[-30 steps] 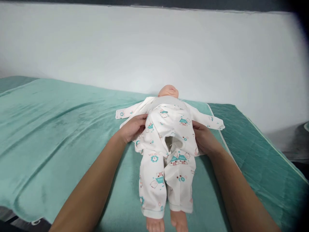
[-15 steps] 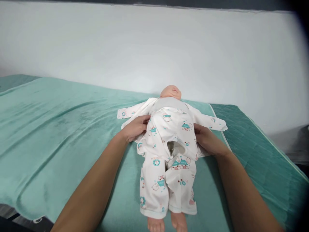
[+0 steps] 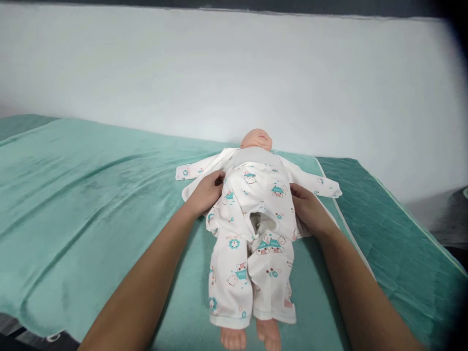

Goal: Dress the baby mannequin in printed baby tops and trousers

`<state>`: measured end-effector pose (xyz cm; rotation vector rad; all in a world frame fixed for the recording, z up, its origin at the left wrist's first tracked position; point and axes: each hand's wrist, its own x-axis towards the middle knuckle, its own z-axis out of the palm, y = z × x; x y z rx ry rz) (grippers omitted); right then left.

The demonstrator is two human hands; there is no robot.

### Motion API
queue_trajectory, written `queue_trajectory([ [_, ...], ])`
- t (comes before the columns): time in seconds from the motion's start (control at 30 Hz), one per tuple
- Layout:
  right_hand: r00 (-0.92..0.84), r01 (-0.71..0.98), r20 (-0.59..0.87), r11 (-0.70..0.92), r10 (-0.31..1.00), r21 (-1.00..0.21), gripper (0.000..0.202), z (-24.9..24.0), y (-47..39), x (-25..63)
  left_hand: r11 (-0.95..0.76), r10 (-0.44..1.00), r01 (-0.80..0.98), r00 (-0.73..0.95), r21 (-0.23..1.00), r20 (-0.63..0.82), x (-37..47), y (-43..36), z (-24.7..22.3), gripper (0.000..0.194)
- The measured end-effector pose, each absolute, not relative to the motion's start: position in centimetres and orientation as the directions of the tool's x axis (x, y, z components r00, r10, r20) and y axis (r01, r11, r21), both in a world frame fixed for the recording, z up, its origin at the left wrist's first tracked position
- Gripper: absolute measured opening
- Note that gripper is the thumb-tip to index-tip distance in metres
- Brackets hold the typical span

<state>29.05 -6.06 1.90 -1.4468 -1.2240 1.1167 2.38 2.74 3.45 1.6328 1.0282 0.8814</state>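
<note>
Doll's head [image 3: 254, 140] nr far edge of blanket [image 3: 91, 195]; L hand [image 3: 206, 191] & R hand [image 3: 311, 210] touching sides of pants [image 3: 256, 192], grips: can't tell.

Soft, diffuse light; wall [image 3: 204, 73] bright; faint shadows on blanket [image 3: 91, 214]; right corners dark, vignetted.

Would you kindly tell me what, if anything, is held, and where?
Left hand and right hand touch the trousers at the upper sides; gripping cannot be confirmed.
</note>
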Motion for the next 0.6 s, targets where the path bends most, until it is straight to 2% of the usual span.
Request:
queue_trajectory([
  [0.07, 0.117, 0.144, -0.033, -0.050, 0.993, -0.988, 0.025, 1.9, -6.1, 29.3, -0.212, 0.947, 0.242, 0.291, 0.947, 0.137, 2.3, 2.8, 3.5, 0.029],
  [0.17, 0.186, 0.125, 0.078, 0.055, 0.979, -0.991, 0.023, 1.9, -6.0, 29.4, -0.231, 0.951, 0.180, 0.250, 0.956, 0.183, 2.2, 2.9, 3.4, 0.032],
  [0.3, 0.255, 0.172, 0.160, 0.118, 0.953, -0.978, 0.025, 1.9, -5.7, 29.0, -0.194, 0.941, 0.088, 0.299, 0.977, 0.160, 2.1, 3.1, 3.2, 0.031],
  [0.43, 0.282, 0.195, 0.259, 0.210, 0.924, -0.958, 0.026, 2.0, -5.5, 28.5, -0.089, 0.921, -0.101, 0.371, 0.991, 0.120, 2.4, 3.8, 2.9, 0.032],
  [0.6, 0.235, 0.211, 0.248, 0.200, 0.940, -0.957, 0.029, 2.3, -5.3, 28.3, -0.048, 0.925, -0.137, 0.367, 0.989, 0.096, 2.9, 4.7, 2.7, 0.026],
])
